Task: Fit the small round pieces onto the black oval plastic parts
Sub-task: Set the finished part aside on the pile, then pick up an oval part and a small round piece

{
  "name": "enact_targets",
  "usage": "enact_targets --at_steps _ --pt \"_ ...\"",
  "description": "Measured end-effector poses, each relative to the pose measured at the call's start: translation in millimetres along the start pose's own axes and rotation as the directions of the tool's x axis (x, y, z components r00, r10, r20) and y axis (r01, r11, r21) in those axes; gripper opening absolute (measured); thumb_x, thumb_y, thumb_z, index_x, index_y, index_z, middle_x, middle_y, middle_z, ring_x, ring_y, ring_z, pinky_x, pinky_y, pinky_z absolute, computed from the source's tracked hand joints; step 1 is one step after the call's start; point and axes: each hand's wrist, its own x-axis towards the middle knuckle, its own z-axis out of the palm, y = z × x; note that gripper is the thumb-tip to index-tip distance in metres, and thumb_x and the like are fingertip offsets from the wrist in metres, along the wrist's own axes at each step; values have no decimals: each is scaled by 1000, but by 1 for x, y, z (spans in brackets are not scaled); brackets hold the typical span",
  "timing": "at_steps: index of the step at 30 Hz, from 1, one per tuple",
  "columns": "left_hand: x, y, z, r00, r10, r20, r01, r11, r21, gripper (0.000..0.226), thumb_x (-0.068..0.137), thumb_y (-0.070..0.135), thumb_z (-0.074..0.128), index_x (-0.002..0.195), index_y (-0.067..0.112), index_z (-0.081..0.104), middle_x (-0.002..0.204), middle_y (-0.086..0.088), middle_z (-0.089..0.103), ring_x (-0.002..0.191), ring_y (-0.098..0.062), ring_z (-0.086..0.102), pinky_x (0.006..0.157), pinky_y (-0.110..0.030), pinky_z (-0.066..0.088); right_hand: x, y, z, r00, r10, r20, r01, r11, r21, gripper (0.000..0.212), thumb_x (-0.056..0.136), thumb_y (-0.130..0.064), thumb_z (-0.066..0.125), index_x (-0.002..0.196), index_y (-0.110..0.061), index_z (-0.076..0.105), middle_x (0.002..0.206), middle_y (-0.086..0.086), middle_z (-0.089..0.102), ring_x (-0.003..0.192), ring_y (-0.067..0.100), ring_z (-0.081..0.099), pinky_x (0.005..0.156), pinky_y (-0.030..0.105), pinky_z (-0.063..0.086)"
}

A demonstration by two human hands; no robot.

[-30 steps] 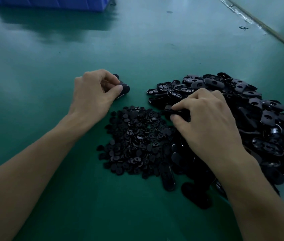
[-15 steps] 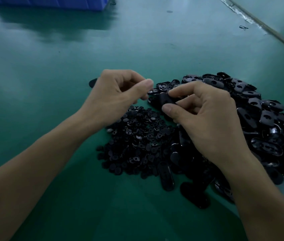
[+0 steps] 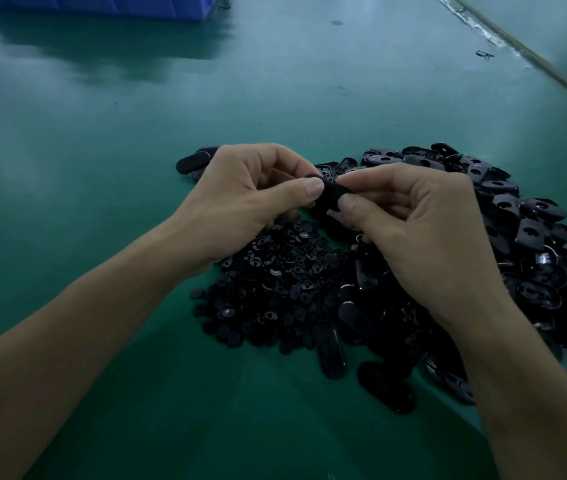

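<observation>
Both hands meet above the piles and pinch one black oval part (image 3: pixel 330 199) between thumbs and forefingers. My left hand (image 3: pixel 251 199) holds its left end, my right hand (image 3: pixel 413 220) its right end. Whether a small round piece sits in it is hidden by the fingers. Below the hands lies a heap of small round pieces (image 3: pixel 275 292) on the green table (image 3: pixel 102 150). A large pile of black oval parts (image 3: pixel 524 244) spreads to the right, partly under my right forearm.
A couple of oval parts (image 3: pixel 193 162) lie apart just left of my left hand. A blue bin (image 3: pixel 102 3) stands at the far left edge. A seam or strip (image 3: pixel 517 46) crosses the table's far right corner.
My left hand set an oval part down at the left and came back to the middle. My right hand lifted an oval part from the pile, and both hands now pinch it.
</observation>
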Motion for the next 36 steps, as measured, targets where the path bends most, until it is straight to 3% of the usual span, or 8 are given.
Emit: enact_targets --at_steps 7,12,16,18,21,25,29,36 --pt "-2 1 4 1000 -15 -18 13 994 -108 2 89 17 72 88 19 70 73 6 70 65 -3 61 54 -17 49 -1 -4 1 998 58 -5 -57 987 151 16 88 -6 73 86 -21 70 71 -3 75 62 11 72 54 17 52" --pt "-5 1 8 999 -12 50 17 994 -104 23 73 29 78 88 13 71 80 2 73 72 -12 67 64 -21 55 -4 -6 8 993 116 18 -116 957 265 10 93 -2 67 89 -12 66 74 3 76 64 17 74 55 20 55" --pt "-1 -2 8 998 -55 -26 50 987 -154 10 87 15 71 87 7 66 82 -8 73 76 -16 72 67 -25 58 -7 -4 10 994 -86 -63 73 981 -179 15 92 -10 68 97 -21 76 78 -12 75 70 3 71 61 20 57" --pt "0 -2 6 995 -68 -74 52 979 -195 7 91 8 67 87 8 62 85 -12 73 77 -18 74 67 -26 58 -9 -2 11 984 -176 -26 149 897 -416 14 91 -14 70 100 -21 78 83 -10 72 75 6 68 70 27 57" --pt "2 -4 3 986 -46 -162 12 978 -207 14 89 0 68 83 7 57 83 -12 73 76 -18 74 68 -25 58 -10 -2 12 979 -155 133 204 748 -632 13 92 -25 68 101 -21 77 92 -3 65 92 16 57 77 38 52" --pt "3 -5 0 983 -20 -185 -11 986 -169 18 87 -2 70 82 6 55 68 -3 70 66 -16 71 60 -23 56 -12 -6 16 955 -91 283 274 640 -717 24 93 -42 65 103 -24 76 98 -5 58 98 17 45 83 29 40" --pt "2 -4 -1 986 1 -168 -19 994 -107 18 88 2 70 86 12 55 71 -4 72 63 -15 70 58 -24 55 -13 -9 19 950 -18 312 267 564 -781 34 90 -55 59 96 -26 74 95 -7 50 95 15 38 84 31 36" --pt "3 -6 -2 986 20 -168 -34 996 -79 27 86 7 72 100 22 54 74 -7 74 65 -19 72 58 -25 55 -15 -13 17 944 51 327 247 549 -798 20 93 -43 59 94 -27 71 95 -6 50 99 17 43 88 33 40"
